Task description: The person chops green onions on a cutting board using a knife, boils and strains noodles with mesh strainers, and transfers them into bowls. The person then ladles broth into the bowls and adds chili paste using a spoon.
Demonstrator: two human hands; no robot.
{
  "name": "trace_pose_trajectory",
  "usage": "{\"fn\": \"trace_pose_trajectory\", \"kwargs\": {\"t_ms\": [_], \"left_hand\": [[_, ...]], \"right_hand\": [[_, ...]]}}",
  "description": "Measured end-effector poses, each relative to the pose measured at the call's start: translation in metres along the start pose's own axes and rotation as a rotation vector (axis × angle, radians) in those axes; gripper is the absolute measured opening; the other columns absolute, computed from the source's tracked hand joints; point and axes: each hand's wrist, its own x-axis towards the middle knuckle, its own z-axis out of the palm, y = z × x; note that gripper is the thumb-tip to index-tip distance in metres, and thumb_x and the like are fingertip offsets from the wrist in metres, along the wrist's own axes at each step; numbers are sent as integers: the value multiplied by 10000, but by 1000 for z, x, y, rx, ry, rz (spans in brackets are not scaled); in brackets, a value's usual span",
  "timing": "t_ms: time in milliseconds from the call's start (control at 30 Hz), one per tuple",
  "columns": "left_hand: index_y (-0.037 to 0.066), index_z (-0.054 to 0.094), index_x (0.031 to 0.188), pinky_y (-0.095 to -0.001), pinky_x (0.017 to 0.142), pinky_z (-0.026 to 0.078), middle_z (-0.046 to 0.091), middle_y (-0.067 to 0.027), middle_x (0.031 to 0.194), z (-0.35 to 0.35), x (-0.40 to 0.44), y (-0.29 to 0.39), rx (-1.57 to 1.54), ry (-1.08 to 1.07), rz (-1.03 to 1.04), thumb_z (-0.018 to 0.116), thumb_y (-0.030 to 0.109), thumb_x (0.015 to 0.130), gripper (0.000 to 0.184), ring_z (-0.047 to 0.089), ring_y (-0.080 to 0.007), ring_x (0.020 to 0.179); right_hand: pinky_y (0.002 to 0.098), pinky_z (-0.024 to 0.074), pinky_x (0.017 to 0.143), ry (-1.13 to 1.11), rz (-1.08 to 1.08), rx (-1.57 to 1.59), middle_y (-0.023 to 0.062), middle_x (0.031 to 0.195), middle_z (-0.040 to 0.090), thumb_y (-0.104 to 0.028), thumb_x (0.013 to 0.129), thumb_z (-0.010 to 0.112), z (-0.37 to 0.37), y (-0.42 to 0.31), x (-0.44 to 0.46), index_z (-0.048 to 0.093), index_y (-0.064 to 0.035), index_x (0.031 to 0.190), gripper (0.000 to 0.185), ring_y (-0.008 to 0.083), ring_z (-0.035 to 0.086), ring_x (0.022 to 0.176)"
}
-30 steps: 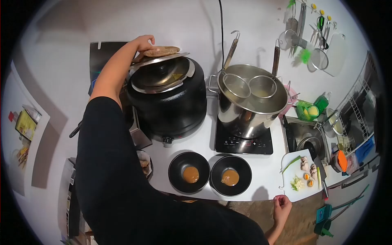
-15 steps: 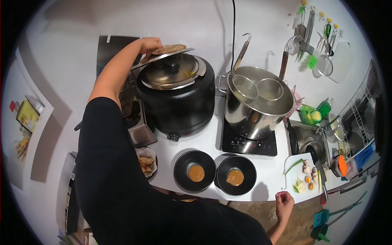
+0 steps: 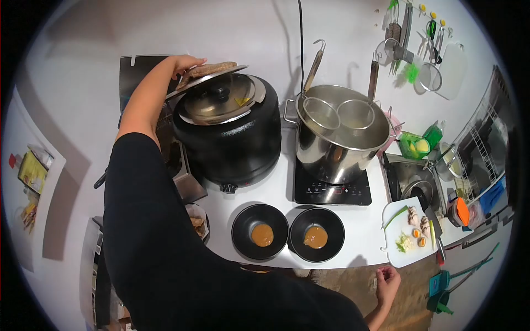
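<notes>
White counter ends near the right hand, curled around nothing visible; two black bowls stand inside its edge. Beyond, the left hand lies flatter than a second ago, grip unclear, beside a brown slab, leaving the tilted tray over the black pot. Counter space separates the steel pot.

- A kitchen, by its white counter and cooking gear
- Tall steel pot with two strainers, on an induction cooker
- Black electric pot with a front knob
- Sink and wire dish rack
- Utensils hung on the wall
- Cutting board bearing halved eggs
- Two bowls of brown sauce
</notes>
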Motion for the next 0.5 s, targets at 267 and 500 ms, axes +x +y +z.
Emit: {"fn": "trace_pose_trajectory", "kwargs": {"t_ms": [267,500], "left_hand": [[207,234,1422,-627,994,186,197,-219,1452,-13,-22,9,75,31,-28,436,754,726,908,259,-406,1309],[194,293,1401,-663,972,181,211,-226,1445,-35,-47,17,59,82,56,412,772,720,901,214,-422,1322]], "right_hand": [[221,367,514,22,-12,-89,-10,607,513,-30,753,638,-6,-7,4,592,10,737,63,62,423,548],[219,353,505,-65,-34,-12,-9,589,508,-33,761,636,-4,-10,31,593,13,735,68,63,412,534]]}}
